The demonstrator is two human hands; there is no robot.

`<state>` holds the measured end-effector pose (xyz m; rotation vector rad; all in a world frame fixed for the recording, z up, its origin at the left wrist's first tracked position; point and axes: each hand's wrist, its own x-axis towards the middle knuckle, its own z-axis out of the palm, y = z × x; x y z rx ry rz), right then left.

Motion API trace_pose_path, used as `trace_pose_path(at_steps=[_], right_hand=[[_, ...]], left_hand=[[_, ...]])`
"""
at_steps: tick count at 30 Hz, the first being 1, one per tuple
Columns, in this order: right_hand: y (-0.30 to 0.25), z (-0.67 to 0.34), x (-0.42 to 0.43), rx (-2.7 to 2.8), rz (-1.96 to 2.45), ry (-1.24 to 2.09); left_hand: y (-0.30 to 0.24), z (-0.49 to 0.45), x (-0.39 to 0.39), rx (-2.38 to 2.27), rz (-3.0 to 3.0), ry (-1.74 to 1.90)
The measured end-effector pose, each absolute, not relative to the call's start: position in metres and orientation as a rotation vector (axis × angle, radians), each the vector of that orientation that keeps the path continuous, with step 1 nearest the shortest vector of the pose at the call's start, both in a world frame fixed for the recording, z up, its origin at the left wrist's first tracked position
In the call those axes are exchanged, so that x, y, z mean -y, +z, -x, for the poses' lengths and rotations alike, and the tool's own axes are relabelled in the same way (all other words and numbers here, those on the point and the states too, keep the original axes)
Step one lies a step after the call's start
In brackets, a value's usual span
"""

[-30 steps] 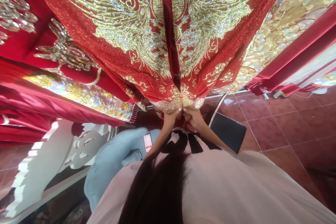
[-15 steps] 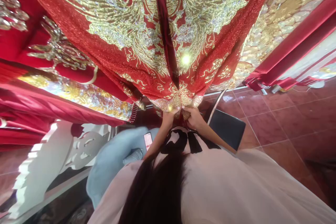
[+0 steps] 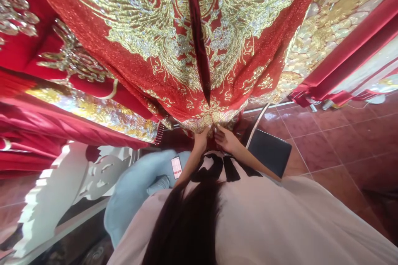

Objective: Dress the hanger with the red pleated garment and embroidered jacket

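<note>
Held in two hands: one red garment [image 3: 174, 45] with gold and silver embroidery, hung across the upper part of the view and narrowing to its embroidered edge near centre. Left hand [image 3: 202, 140] closed on that edge at 9 o'clock of the dark red centre band [image 3: 196, 41]; right hand [image 3: 226, 139] closed on the same edge at 3 o'clock of the band. Hands just beside each other, fingertips nearly touching at the fabric. Two large gold wing-like motifs counted on the garment, one either side of the single band.

At 9 o'clock of the hands, more red cloth with gold work [image 3: 77, 107], in several folds; exact count of pieces could not be told. At 2 o'clock, one gold-scaled fabric [image 3: 329, 20] edged with red satin.

At 3 o'clock of the right hand, just beside it, one dark chair seat [image 3: 270, 153] with one metal rail. At 8 o'clock of the left hand, one phone [image 3: 176, 167] with a lit screen, lying on one pale blue cushion [image 3: 133, 190]. Further out at 8 o'clock, one white carved panel [image 3: 52, 198]. Reddish-brown tiled floor [image 3: 342, 145] from 3 to 4 o'clock. At 6 o'clock, own long dark hair [image 3: 186, 223] over a pale shirt [image 3: 280, 223] with black print.
</note>
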<state>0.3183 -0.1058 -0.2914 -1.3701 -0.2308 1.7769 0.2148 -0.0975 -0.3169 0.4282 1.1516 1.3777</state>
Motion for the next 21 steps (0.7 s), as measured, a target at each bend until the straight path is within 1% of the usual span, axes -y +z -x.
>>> trace_pose_path(at_steps=[2, 4, 10, 14, 16, 21], right_hand=[[-0.294, -0.317, 0.111, 0.271, 1.412, 1.861], [-0.292, -0.313, 0.112, 0.346, 1.438, 1.847], [-0.281, -0.306, 0.095, 0.557, 1.43, 1.521], [-0.276, -0.302, 0.089, 0.609, 1.41, 1.416], [-0.276, -0.3, 0.085, 0.624, 1.39, 1.483], [-0.278, -0.302, 0.069, 0.623, 1.267, 1.836]], left_hand=[[-0.321, -0.212, 0.096, -1.166, -0.438, 1.384], [-0.323, -0.209, 0.095, -1.168, -0.453, 1.389], [-0.329, -0.207, 0.093, -1.123, -0.502, 1.386], [-0.333, -0.206, 0.088, -1.071, -0.501, 1.353], [-0.336, -0.206, 0.085, -1.032, -0.491, 1.314], [-0.339, -0.211, 0.079, -0.93, -0.445, 1.179]])
